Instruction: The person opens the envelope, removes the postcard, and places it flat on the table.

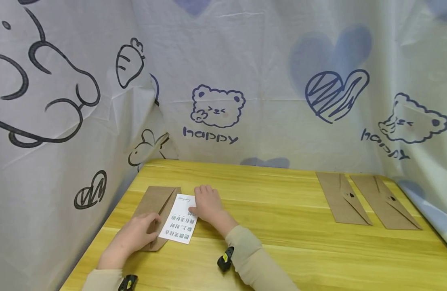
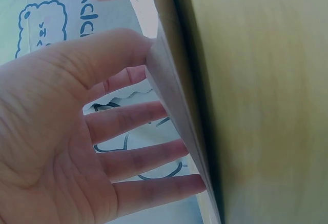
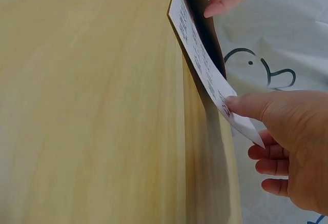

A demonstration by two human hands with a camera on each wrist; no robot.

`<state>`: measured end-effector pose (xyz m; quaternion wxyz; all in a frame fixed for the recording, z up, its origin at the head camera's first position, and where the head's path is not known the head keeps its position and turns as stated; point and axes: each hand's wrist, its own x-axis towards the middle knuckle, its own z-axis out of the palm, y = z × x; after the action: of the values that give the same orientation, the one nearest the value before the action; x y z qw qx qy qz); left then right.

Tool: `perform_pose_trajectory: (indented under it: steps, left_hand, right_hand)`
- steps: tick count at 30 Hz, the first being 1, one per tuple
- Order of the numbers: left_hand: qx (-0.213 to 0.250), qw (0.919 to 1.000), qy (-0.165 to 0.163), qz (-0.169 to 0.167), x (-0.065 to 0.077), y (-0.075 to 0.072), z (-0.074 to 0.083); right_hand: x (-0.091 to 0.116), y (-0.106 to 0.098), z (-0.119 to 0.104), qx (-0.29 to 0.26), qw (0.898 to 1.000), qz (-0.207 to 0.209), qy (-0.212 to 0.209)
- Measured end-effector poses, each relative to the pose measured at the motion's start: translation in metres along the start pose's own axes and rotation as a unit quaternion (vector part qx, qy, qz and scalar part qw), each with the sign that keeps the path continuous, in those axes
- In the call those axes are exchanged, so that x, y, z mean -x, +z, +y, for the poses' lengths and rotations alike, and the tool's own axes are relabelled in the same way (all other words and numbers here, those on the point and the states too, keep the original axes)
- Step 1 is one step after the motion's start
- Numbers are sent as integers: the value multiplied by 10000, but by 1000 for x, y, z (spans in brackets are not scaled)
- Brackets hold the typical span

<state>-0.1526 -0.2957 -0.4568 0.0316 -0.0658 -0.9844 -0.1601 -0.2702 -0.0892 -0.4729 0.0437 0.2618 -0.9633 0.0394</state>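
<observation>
Flat on the table lies a brown paper envelope point(image 1: 159, 198), one long side showing a raised edge. My left hand point(image 1: 137, 231) holds the envelope; in the left wrist view its thumb meets the paper edge point(image 2: 166, 73) and the other fingers reach across to it, spread apart. A white card point(image 1: 179, 220) printed with Chinese characters overlaps the envelope's right side. My right hand point(image 1: 208, 203) pinches the card's far right part; the right wrist view shows the thumb on the printed face and fingers behind the bent corner. Whether the card is inside the envelope I cannot tell.
Two more brown envelopes point(image 1: 343, 198) point(image 1: 387, 202) lie side by side at the table's right. Behind and to the left hangs a white cloth point(image 1: 267, 121) with cartoon drawings. The wooden table point(image 1: 281, 238) runs between the two groups of envelopes.
</observation>
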Motion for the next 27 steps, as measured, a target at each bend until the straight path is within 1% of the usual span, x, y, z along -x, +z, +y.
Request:
perform_pose_trajectory:
  steps: [7,14,21,27]
  left_hand:
    - [48,10000,10,-54,1,-2,-1]
    - [8,10000,35,-32,3,-4,-2]
    - [1,9998,44,-187,4,-5,-3]
    - [1,9994,-97,-330,3,-6,-4]
  right_hand:
    - [6,-1,11,12,10000,65,21]
    - [11,2,23,-28,9999,114,-113]
    - [18,-1,32,-118,9998,-2,-133]
    - [21,-3,35,-269,9995,-112,-128]
